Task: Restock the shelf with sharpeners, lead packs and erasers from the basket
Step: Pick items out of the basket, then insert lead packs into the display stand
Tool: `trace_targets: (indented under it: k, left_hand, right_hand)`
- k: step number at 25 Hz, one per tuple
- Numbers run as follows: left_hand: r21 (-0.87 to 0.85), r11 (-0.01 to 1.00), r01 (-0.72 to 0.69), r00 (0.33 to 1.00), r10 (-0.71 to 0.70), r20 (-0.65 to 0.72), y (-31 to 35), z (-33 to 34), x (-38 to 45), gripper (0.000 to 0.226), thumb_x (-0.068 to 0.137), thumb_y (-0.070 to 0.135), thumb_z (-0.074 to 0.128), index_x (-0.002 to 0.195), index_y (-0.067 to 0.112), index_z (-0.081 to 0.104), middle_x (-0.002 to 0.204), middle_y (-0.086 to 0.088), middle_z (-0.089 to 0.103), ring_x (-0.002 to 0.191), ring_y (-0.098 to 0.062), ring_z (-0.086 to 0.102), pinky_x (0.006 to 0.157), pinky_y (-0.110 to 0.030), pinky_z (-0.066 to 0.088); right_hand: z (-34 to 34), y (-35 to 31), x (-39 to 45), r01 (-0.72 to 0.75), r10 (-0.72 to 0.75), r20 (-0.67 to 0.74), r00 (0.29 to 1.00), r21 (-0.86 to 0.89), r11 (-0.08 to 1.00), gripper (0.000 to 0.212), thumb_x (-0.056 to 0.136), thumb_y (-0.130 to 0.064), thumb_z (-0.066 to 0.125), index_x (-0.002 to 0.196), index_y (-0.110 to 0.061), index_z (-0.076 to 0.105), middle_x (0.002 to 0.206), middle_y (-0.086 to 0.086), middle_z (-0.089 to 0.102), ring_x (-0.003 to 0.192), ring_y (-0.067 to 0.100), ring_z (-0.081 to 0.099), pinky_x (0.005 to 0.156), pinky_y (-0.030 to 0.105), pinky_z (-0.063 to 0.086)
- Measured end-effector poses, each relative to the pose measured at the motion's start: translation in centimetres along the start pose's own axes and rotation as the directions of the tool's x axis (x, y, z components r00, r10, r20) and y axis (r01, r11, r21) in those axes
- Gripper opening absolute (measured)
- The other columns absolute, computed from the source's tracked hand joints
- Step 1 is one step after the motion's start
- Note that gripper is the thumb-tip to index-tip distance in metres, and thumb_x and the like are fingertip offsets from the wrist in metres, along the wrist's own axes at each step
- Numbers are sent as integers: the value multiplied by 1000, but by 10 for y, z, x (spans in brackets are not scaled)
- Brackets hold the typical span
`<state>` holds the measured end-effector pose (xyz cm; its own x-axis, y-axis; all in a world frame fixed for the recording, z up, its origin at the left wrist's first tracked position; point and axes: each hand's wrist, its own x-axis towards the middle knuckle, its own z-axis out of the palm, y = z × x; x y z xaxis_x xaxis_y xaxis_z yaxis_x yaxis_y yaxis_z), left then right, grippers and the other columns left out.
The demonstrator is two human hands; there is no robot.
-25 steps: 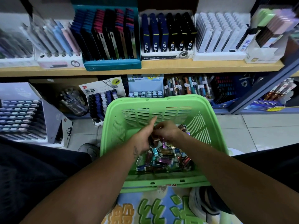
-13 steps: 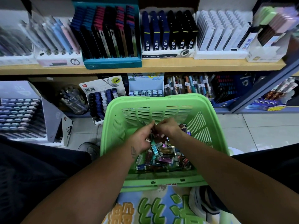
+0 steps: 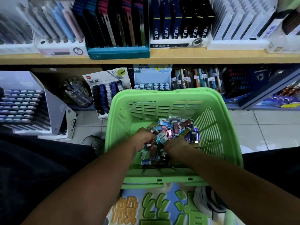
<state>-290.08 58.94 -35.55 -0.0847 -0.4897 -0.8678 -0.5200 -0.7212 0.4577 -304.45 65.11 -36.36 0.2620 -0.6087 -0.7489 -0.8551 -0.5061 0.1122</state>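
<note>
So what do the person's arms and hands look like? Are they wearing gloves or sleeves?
No gloves and no sleeves in view: both forearms are bare right down to the hands. The left hand has a small dark mark, maybe a tattoo, on the forearm just behind the wrist. The right hand shows no watch, ring or band. Dark clothing shows at both sides of the picture.

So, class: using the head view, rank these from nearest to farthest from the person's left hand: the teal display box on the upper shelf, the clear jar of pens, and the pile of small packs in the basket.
From the left hand:
1. Pile of small packs, right at the hand, inside the green basket.
2. Clear jar of pens, left of the basket, lower shelf.
3. Teal display box, upper shelf, beyond the basket.
</note>
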Motion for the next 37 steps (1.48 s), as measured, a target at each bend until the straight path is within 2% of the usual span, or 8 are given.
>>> trace_targets:
  k: [9,14,19,21,23,28,34,37]
  left_hand:
    - [53,997,-52,998,53,-18,-4,-5,6,28,87,4,70,113,-1,60,89,-11,66,66,-17,62,43,-23,48]
    - [49,998,-43,999,43,3,-8,-6,9,27,88,3,69,113,-2,61,87,-11,66,65,-17,61,41,-22,47]
    - [-31,999,-22,999,24,40,-8,-7,10,18,89,1,67,105,-2,62,87,-15,71,67,-22,68,49,-27,57]
    - [-72,997,-21,998,25,52,-5,-8,7,14,88,5,69,99,-1,62,87,-14,71,73,-24,70,66,-38,62]
    - [-109,994,-27,998,33,55,-1,-10,1,19,88,12,72,99,0,62,92,-12,68,79,-22,69,70,-40,60]
    - [-328,944,-24,972,99,215,27,-9,-31,46,87,31,75,120,1,62,115,-19,70,100,-34,71,83,-46,59]
    - [-355,921,-158,932,258,255,72,-8,-95,49,93,42,63,123,2,60,120,-22,68,103,-37,69,92,-53,56]
    - [-445,856,-262,893,390,224,103,-5,-138,39,102,37,49,125,6,57,98,-19,75,79,-31,72,68,-40,62]
  right_hand:
    - [4,-8,13,92,-81,-134,988,81,992,40,93,-5,58,133,-8,51,112,11,67,95,30,67,71,37,52]
    - [9,0,14,110,-80,-219,972,125,986,53,87,-2,63,136,-10,45,75,0,50,71,23,53,62,32,40]
    - [7,13,18,20,30,-134,991,358,934,40,85,-24,74,120,-14,58,108,5,65,96,23,64,81,36,56]
    - [1,27,16,-5,102,-123,987,614,789,40,82,-31,78,113,-13,61,106,4,67,93,20,65,84,39,58]
    - [-12,42,11,29,143,-104,984,894,446,37,80,-24,81,109,-7,64,97,11,73,81,23,72,77,43,62]
    - [-53,63,-29,163,180,-134,975,974,-156,39,86,-18,76,117,-3,60,95,22,73,71,24,72,60,33,58]
    - [-93,98,-90,228,153,-208,966,965,-128,85,57,-44,93,129,-16,57,113,9,73,105,25,71,100,45,52]
    - [-120,112,-132,367,204,-333,921,916,-163,67,70,-26,89,128,-8,60,118,10,71,109,23,69,101,39,51]
